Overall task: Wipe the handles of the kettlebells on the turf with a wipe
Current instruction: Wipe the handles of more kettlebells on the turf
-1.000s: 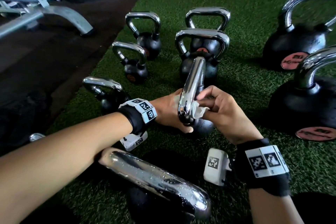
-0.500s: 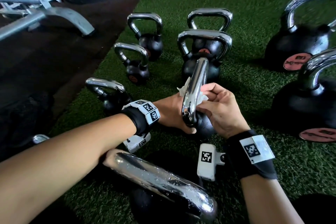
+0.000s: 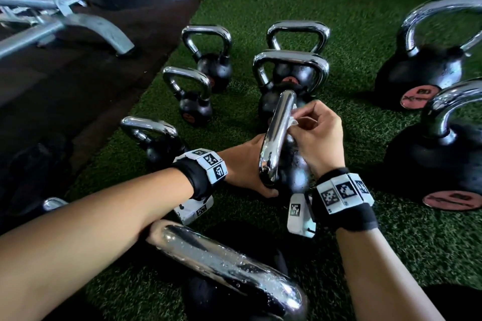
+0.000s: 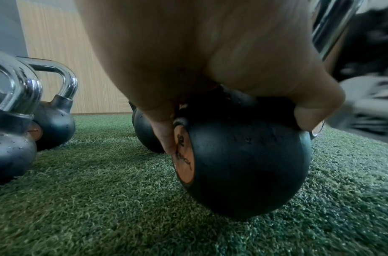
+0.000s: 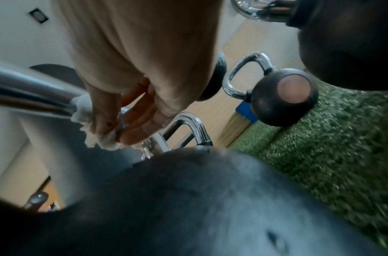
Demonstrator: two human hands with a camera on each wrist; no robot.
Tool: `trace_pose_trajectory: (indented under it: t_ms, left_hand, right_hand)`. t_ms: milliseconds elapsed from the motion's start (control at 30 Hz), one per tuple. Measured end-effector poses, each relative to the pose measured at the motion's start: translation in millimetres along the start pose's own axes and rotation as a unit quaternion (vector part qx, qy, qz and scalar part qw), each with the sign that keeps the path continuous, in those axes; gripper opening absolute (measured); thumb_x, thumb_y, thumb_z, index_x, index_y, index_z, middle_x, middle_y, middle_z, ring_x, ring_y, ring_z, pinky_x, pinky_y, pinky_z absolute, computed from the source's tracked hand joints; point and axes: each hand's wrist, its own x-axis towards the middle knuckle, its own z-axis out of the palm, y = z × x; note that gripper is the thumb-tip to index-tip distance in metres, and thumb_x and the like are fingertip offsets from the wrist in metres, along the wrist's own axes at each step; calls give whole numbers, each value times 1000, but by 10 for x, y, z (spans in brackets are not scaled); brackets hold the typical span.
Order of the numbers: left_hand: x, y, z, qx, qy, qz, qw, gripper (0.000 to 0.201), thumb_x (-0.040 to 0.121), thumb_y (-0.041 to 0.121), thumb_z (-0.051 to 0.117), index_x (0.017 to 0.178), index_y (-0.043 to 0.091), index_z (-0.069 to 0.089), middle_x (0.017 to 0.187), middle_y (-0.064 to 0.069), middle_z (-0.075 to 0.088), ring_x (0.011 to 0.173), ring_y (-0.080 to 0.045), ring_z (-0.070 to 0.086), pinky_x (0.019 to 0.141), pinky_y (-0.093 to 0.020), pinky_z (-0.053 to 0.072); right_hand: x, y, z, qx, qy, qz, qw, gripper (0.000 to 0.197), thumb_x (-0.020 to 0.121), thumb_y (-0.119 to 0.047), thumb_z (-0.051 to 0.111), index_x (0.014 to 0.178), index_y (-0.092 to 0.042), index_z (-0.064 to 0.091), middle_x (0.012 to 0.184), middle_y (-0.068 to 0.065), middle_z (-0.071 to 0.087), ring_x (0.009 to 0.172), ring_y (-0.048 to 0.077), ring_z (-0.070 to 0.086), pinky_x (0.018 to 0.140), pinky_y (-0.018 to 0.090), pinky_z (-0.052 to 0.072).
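A black kettlebell (image 3: pixel 293 172) marked 12 stands on the green turf (image 3: pixel 260 8), its chrome handle (image 3: pixel 276 135) edge-on to me. My left hand (image 3: pixel 247 164) grips the ball (image 4: pixel 249 169) from the left, thumb and fingers curled over its top. My right hand (image 3: pixel 315 135) pinches a crumpled white wipe (image 3: pixel 292 120) against the upper right side of that handle. In the right wrist view the wipe (image 5: pixel 101 136) is bunched between thumb and fingertips beside the chrome bar (image 5: pixel 31 93).
Several other chrome-handled kettlebells surround it: small ones (image 3: pixel 193 96) to the left, two (image 3: pixel 292 68) right behind, big ones (image 3: pixel 422 68) at the right, and a wet handle (image 3: pixel 229 266) under my left forearm. A metal bench frame (image 3: pixel 65 21) stands on dark flooring at left.
My right hand has slid the wipe up the handle, from near its lower part to the upper part. The left hand kept its hold on the ball.
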Motion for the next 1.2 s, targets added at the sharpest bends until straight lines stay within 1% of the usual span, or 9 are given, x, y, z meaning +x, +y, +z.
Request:
trace_pose_trajectory:
  t_ms: [267, 500, 633, 700, 833, 933, 1000, 1067, 1200]
  left_hand:
    - [6, -39, -10, 5, -1, 4, 1000, 66, 71, 38, 90, 124, 12, 61, 110, 6, 48, 117, -17, 45, 100, -12, 27]
    - [35, -63, -43, 25, -34, 0, 999, 85, 71, 50, 89, 138, 12, 54, 140, -6, 52, 137, -24, 43, 120, -36, 33]
    - [28, -137, -133, 3, -59, -8, 998, 104, 63, 52, 93, 149, 22, 41, 153, 8, 39, 136, -5, 38, 120, -20, 27]
    - [-13, -188, -331, 22, -97, -31, 995, 93, 72, 36, 91, 150, 26, 40, 143, 13, 47, 121, 3, 45, 105, -5, 32]
    - [-194, -123, -812, 49, -4, -106, 993, 22, 103, 31, 53, 122, 33, 64, 107, 5, 74, 82, -14, 70, 76, -35, 57]
    - [-296, 112, -984, 15, 89, -115, 989, 66, 89, 83, 37, 68, 24, 56, 61, 11, 55, 54, -8, 52, 58, -36, 43]
    - [-320, 381, -994, 49, 76, -112, 990, 85, 65, 103, 38, 62, 18, 48, 50, 10, 45, 44, -7, 45, 52, -32, 33]
    - [-289, 576, -946, 122, 65, -120, 983, 90, 50, 105, 47, 65, 17, 56, 56, 12, 57, 51, -9, 55, 49, -30, 38]
    - [-173, 693, -900, 141, 61, -156, 976, 60, 57, 72, 75, 77, 16, 70, 69, 0, 70, 63, -20, 66, 49, -27, 49]
  right_hand:
    - [236, 12, 97, -167, 73, -8, 983, 13, 70, -13, 75, 71, -19, 63, 60, -16, 57, 56, -10, 55, 54, 0, 35]
    - [334, 31, 151, -239, 52, 71, 967, 18, 72, -19, 73, 62, -19, 59, 56, -12, 55, 55, 6, 51, 55, 16, 35]
    - [260, 35, 230, -253, 45, 82, 963, 35, 77, -29, 79, 57, -16, 53, 53, -9, 52, 57, 14, 51, 59, 16, 31]
    - [225, 30, 242, -256, 35, 88, 962, 31, 79, -27, 78, 60, -15, 56, 54, -9, 52, 59, 16, 53, 59, 17, 32]
    - [157, -34, 136, -266, 8, 114, 957, 14, 84, -25, 70, 79, -12, 65, 70, -6, 59, 68, 16, 55, 69, 21, 37]
    - [174, -141, -85, -254, 5, 66, 965, 25, 83, -16, 70, 107, -16, 65, 78, -6, 60, 63, -4, 49, 58, 10, 32]
    - [251, -272, -194, -265, -48, 20, 963, 53, 80, -5, 66, 130, -22, 63, 79, -10, 60, 63, -11, 51, 61, 3, 34]
    - [359, -401, -224, -299, -126, -9, 946, 64, 82, -1, 61, 140, -29, 59, 96, -5, 66, 71, -10, 59, 72, -5, 33]
    - [481, -497, -198, -337, -172, -5, 926, 45, 87, -12, 63, 128, -31, 69, 123, 7, 71, 112, 22, 67, 94, 15, 40]
